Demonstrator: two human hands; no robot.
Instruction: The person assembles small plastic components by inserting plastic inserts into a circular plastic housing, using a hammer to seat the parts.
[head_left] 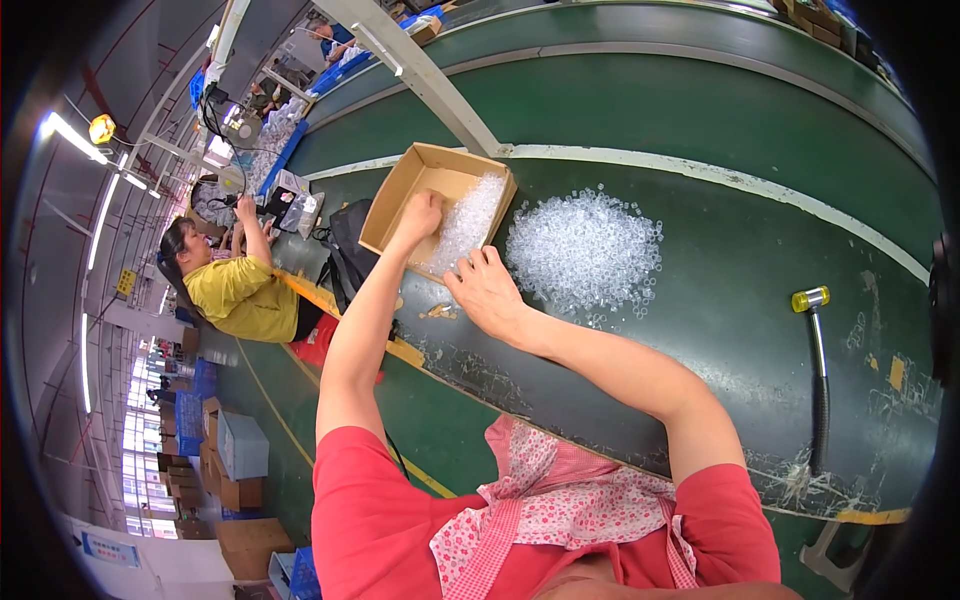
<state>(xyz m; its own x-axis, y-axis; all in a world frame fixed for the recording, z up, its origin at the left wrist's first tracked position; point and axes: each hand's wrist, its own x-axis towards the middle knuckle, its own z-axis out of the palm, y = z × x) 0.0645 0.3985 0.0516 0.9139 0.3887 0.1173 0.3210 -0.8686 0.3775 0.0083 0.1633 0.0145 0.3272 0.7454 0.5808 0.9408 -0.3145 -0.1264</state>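
Note:
A shallow open cardboard box [400, 178] sits tilted in view on the dark green worktable, with small clear plastic pieces [476, 212] gathered along its right side. My left hand [422, 214] reaches inside, fingers curled closed next to these pieces; whatever they hold is hidden. At the box's near right corner, my right hand [488, 296] has its bent fingers over the rim, gripping it. Just right of the box spreads a large loose heap of similar clear pieces [585, 250], short and ring-like.
A mallet [818, 375] with a yellow head and black grip lies at the right. Beside the box are a black bag [350, 248] and small tan scraps [438, 312]. A pale metal post [425, 75] rises behind. Further left, a person in yellow [235, 295] works.

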